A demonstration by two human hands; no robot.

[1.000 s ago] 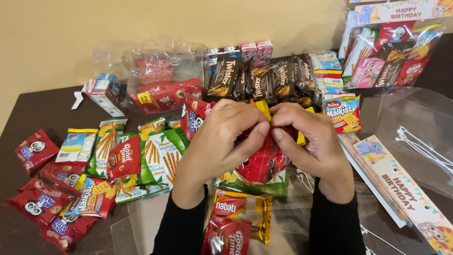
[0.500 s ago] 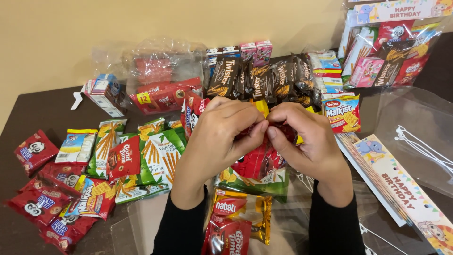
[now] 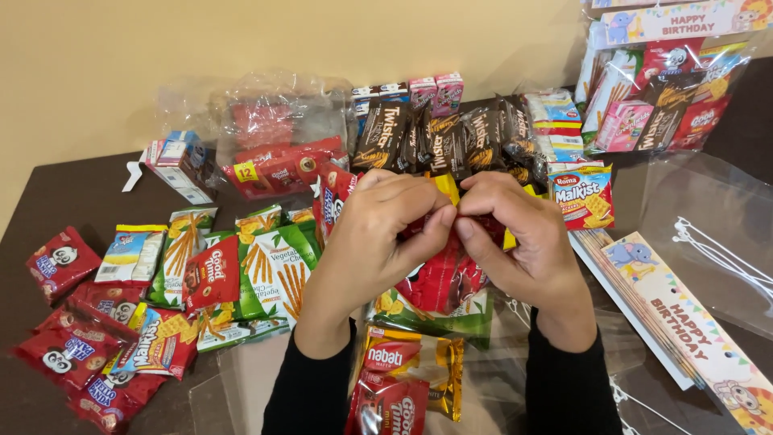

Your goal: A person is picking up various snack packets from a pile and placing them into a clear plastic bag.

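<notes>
Right now both hands meet over the middle of the dark brown table (image 3: pixel 48 193), fingertips pressed together. The left hand (image 3: pixel 374 234) and the right hand (image 3: pixel 515 242) are curled narrow, pinching the top of a clear plastic bag filled with snack packets (image 3: pixel 439 282); what exactly sits between the fingertips is hidden by the fingers themselves. That bag hangs and lies just below the hands, running toward the person, with a red packet near the top, a green chip packet (image 3: pixel 435 314) beneath it, and a gold wafer packet (image 3: pixel 415 358) and a red cookie packet (image 3: pixel 386 407) at the near end, between the two black sleeves.

Left of the left hand lie green and white pretzel-stick packets (image 3: pixel 278 270), a red chocolate-chip cookie packet (image 3: pixel 211 274) on top of them, and farther left small red sandwich-cookie packets (image 3: pixel 60 262) spread near the table edge. Behind the hands stands a row of dark brown wafer-roll packets (image 3: pixel 439 141), with small pink and white drink cartons (image 3: pixel 439 90) behind it and a crinkled clear bag of red packets (image 3: pixel 278 157) to the left. Just right of the right hand sits a red and yellow cracker packet (image 3: pixel 584 197). Farther right a long printed birthday card strip (image 3: pixel 684 322) lies on clear cellophane, and a finished gift bag of snacks (image 3: pixel 660 80) stands in the far right corner.
</notes>
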